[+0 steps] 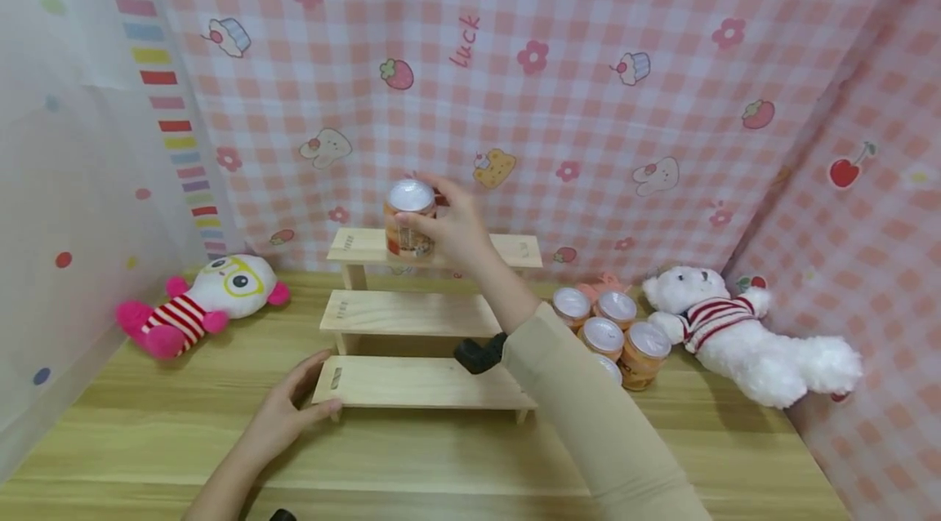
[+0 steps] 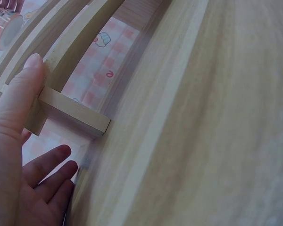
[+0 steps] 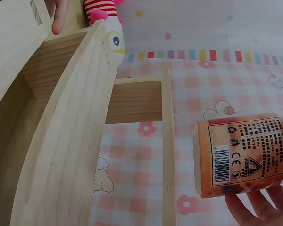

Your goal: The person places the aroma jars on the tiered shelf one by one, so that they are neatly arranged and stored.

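Observation:
My right hand [image 1: 459,231] grips an orange-labelled can [image 1: 410,219] with a pale lid, thumb on one side and fingers on the other. The can is upright at the left part of the top tier of a wooden three-tier shelf [image 1: 422,382]. In the right wrist view a gap shows between the can's base [image 3: 203,160] and the top board [image 3: 167,141]. My left hand [image 1: 283,415] holds the left end of the lowest tier between thumb and forefinger. Its other fingers [image 2: 52,165] stretch loosely beside the shelf's leg [image 2: 78,110].
Several similar cans [image 1: 603,335] stand grouped right of the shelf, partly behind my right sleeve [image 1: 588,407]. A white plush bear [image 1: 742,333] lies beyond them. A pink-and-white plush toy [image 1: 209,300] lies at the left. A checked cloth [image 1: 588,121] hangs behind the wood-grain table [image 1: 412,464].

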A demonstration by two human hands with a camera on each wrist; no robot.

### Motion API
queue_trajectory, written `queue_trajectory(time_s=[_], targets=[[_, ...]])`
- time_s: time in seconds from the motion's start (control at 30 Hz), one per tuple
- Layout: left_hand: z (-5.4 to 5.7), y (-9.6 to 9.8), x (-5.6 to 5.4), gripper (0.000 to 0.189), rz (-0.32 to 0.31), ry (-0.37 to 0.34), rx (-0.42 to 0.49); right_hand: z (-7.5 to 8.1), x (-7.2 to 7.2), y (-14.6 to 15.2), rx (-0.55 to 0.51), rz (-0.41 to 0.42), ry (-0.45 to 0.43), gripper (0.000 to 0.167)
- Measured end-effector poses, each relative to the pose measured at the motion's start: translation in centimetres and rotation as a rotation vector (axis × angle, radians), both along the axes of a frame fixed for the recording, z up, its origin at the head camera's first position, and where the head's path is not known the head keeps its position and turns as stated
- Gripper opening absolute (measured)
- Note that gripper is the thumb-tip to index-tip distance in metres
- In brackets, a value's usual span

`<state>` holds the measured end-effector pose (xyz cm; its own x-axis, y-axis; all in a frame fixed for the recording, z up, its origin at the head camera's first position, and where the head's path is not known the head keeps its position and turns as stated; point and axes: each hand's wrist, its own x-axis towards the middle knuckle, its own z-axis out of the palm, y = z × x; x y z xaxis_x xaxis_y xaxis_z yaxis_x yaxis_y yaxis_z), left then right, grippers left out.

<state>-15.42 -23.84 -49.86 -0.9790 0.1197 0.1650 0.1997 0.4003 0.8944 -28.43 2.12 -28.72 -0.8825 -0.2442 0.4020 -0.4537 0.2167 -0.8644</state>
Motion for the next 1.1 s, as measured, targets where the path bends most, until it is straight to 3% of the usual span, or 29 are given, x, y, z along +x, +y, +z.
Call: queue_trajectory(time_s=[0.27,0.47,0.83,1.1], targets=[[0.3,0.1,0.1,0.075,-0.001,-0.005,-0.009,-0.4,-0.9,-1.0,0.021,-0.049,-0.040,0.063],[0.3,0.2,0.1,0.075,0.004,0.003,-0.009,-0.9,-1.4,-1.4,0.017,-0.037,-0.039,0.064],[0.1,0.2,0.0,0.076,-0.003,0.015,-0.014,-1.3,-1.6,-1.8,0.035,-0.071,-0.024,0.066],[0.4,0.3,0.1,0.075,-0.002,0.018,-0.038,-1.7,-1.6,-2.0,-0.008,-0.055,-0.083,0.070]])
